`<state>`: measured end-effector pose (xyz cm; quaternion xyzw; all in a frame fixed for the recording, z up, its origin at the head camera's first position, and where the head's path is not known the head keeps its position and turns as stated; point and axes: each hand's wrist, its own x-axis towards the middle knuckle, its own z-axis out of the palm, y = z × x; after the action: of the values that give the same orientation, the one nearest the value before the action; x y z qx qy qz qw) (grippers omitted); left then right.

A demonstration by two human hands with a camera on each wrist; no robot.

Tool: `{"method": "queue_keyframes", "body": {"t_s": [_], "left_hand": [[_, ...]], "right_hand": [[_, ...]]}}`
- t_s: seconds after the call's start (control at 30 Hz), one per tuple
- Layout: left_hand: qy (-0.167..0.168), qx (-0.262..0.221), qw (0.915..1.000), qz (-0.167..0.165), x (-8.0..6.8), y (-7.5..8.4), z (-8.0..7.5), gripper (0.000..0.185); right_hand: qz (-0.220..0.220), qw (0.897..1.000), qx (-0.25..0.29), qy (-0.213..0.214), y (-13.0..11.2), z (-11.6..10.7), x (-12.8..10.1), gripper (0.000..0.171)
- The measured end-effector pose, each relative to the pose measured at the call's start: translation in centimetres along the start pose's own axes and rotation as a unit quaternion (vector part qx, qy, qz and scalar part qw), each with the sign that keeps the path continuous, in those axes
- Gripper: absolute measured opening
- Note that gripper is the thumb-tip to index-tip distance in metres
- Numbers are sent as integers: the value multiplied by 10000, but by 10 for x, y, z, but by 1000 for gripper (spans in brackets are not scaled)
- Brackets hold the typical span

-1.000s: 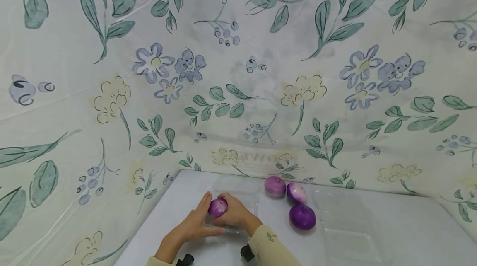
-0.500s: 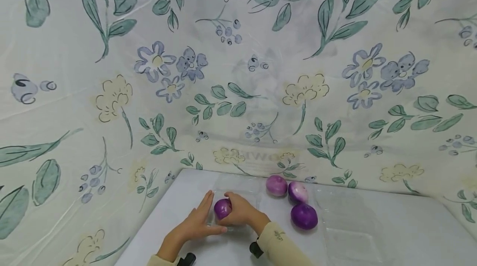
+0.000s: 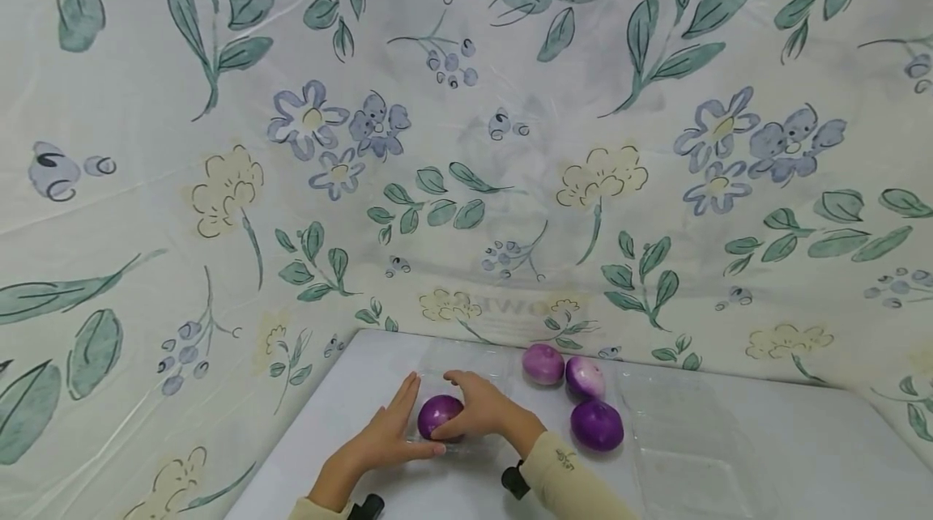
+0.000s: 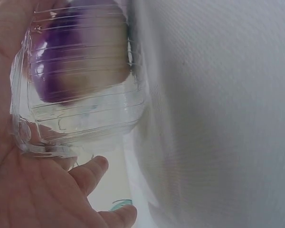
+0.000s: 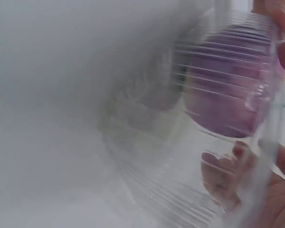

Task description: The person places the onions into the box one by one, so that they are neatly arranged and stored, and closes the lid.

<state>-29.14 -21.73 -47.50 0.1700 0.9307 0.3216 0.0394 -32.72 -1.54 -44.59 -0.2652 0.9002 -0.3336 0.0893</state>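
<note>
Head view — both hands are flanking the purple onion (image 3: 440,415) in its clear container (image 4: 80,114) — right hand (image 3: 484,409) cupping it, left hand (image 3: 389,439) pressing flat-fingered.

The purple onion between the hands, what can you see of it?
The round, glossy purple onion sits inside a clear ribbed plastic container on the white table. Its skin shines, paler on one side in the left wrist view. The right hand curls over it, and the left hand lies flat against the container's side.
</note>
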Motion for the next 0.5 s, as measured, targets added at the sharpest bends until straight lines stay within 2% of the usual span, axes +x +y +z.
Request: {"method": "queue_keyframes", "body": {"t_s": [0.13,0.5], "left_hand": [[11,-34,10000,20,0,-1,0,121],[7,-2,10000,-25,0,0,0,121]], "right_hand": [[-146,9998,134,-45,1,-7,-2,90],[-395,9926,1145,6,6,-23,-6,81]]}}
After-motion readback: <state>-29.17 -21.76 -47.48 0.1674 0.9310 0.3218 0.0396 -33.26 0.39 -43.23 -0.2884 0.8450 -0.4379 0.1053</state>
